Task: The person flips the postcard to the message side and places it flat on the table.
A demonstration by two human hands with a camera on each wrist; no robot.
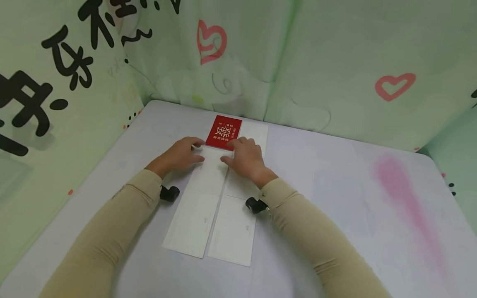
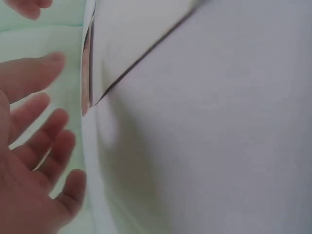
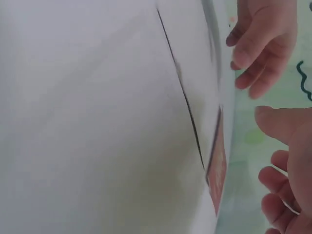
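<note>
A red square card [image 1: 224, 132] with a large Chinese character lies at the far end of the left of two white paper strips. The left strip [image 1: 191, 219] and the right strip [image 1: 234, 231] lie side by side on the table, a narrow gap between them. My left hand [image 1: 180, 154] is beside the left strip's far end, its fingertips near the red card's lower left corner. My right hand [image 1: 246, 157] is over the right strip, fingertips by the card's lower right corner. Both hands have loosely bent fingers with nothing gripped; whether any fingertip touches the paper is unclear.
The white table [image 1: 316, 231] carries a pink smear [image 1: 402, 186] on its right. Behind it hangs a pale green curtain [image 1: 335, 62] with hearts and black characters. A black wrist device [image 1: 169, 193] sits under the left sleeve's cuff, another black device [image 1: 255, 205] under the right.
</note>
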